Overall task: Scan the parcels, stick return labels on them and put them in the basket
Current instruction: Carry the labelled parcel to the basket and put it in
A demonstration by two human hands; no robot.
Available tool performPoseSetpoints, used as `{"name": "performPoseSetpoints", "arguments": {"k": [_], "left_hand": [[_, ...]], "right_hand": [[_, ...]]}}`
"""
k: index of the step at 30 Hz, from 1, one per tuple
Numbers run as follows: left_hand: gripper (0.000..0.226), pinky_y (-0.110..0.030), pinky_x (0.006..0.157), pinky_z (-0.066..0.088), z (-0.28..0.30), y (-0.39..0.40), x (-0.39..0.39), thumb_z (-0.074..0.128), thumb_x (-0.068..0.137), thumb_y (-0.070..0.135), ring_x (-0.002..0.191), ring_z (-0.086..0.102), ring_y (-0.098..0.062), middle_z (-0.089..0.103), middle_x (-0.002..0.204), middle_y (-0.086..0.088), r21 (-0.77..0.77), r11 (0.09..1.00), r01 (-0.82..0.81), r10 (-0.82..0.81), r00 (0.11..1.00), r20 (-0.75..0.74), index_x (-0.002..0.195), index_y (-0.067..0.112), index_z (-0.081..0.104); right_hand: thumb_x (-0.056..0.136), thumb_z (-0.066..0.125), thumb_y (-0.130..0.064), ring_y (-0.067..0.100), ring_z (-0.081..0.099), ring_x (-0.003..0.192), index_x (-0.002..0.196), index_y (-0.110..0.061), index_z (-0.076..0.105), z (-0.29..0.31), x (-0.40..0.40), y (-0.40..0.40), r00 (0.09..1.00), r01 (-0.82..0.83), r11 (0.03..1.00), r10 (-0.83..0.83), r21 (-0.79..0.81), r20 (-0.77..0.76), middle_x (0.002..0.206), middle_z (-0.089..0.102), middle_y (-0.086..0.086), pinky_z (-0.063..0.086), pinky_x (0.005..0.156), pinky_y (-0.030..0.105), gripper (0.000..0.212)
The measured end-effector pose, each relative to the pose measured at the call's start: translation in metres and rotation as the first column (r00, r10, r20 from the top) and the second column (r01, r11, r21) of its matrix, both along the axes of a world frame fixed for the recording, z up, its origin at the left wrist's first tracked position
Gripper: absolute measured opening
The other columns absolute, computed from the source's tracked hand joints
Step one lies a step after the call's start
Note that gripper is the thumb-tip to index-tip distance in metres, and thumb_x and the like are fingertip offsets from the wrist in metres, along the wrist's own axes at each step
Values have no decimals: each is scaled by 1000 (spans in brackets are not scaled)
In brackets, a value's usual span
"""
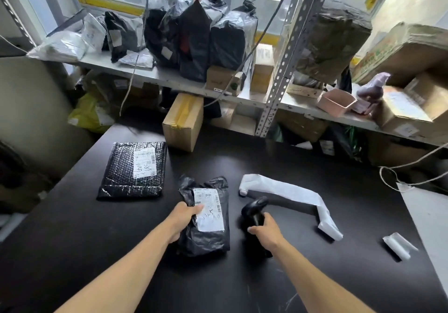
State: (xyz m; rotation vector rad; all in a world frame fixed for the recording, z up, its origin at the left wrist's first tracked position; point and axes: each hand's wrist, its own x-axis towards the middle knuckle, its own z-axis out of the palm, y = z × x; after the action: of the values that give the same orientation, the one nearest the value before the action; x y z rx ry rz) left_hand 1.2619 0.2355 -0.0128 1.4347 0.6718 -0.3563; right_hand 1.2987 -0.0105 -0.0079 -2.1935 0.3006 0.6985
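Black tabletop [303, 252] runs under both my arms, with shelves of parcels beyond. Nearest, my left hand [180, 220] pinches the left edge of the small black bag [206, 235], thumb on the corner of its white label [209, 209], holding it flat on the table. Just right of it, my right hand [266, 231] is wrapped around the handle of the scanner [254, 209], whose head points away and a little left.

What matters now: the label lies just left of the scanner head, its long axis running near to far, barcode strip along its right edge, the side closest to the scanner. I judge a small turn of my right wrist to the left would bring the beam onto it, while my left hand keeps the bag from sliding.

Right of the scanner, a strip of label paper [291, 196] trails off its roll. Farther left lies a bubble mailer [133, 169], label up, well apart from the bag. I see no basket for certain.
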Motion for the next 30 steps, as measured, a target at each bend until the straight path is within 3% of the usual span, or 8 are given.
{"name": "performPoseSetpoints", "arguments": {"k": [3,6,10,15,18,22,26,30], "left_hand": [[17,-29,83,55,-3,-13,8,60,100,12,94,71,-18,75,102,-5,27,999,-29,30,1000,-8,109,3,70],[22,-44,103,50,-2,-25,15,59,100,14,104,70,-23,75,108,-6,46,998,-32,33,999,-31,115,3,69],[20,-41,101,51,-3,-35,20,60,98,10,104,70,-23,74,112,-8,53,997,-51,55,997,-63,115,3,68],[54,-40,98,47,4,-33,25,71,86,5,114,60,-24,61,131,-10,84,955,-284,285,958,-9,134,10,46],[78,-43,112,31,20,-32,35,77,81,21,134,34,-29,41,140,-4,428,856,-290,276,956,94,148,22,37],[36,-31,102,36,47,-51,54,71,87,17,116,39,-16,53,117,4,635,720,-280,74,941,331,122,23,62],[10,-27,87,41,45,-75,78,65,89,16,98,52,-15,66,95,7,710,681,-180,-78,946,314,89,23,72],[36,-30,69,54,46,-99,101,54,98,32,66,64,-22,72,73,-7,363,931,-31,25,999,22,74,10,70]], "right_hand": [[91,66,-19,26,57,110,115,-10,52,-7,8,-10,999,48,999,-48,9,2,120,59,6,44,94,34,30],[93,61,-28,28,54,113,117,-10,52,1,25,-16,959,166,976,-127,-140,252,122,54,7,43,90,35,32],[92,58,-23,30,45,119,121,-9,54,15,70,-8,856,39,947,132,-318,500,124,53,10,37,100,38,32],[93,55,-36,33,50,121,129,-9,54,21,128,16,842,-266,861,426,-433,331,129,57,12,43,97,40,45],[90,58,-51,33,58,109,112,-10,55,17,149,27,872,-333,831,451,-445,191,113,63,10,44,82,36,47],[86,66,-29,27,59,81,91,-7,63,8,166,28,941,-297,906,331,-300,66,86,64,8,43,66,27,22],[77,61,-4,18,37,62,66,-14,51,7,166,22,957,-280,960,277,16,89,63,42,6,29,56,29,17],[75,60,0,16,40,68,69,-13,51,30,155,15,981,-173,901,121,397,154,69,47,3,33,63,28,16]]}}
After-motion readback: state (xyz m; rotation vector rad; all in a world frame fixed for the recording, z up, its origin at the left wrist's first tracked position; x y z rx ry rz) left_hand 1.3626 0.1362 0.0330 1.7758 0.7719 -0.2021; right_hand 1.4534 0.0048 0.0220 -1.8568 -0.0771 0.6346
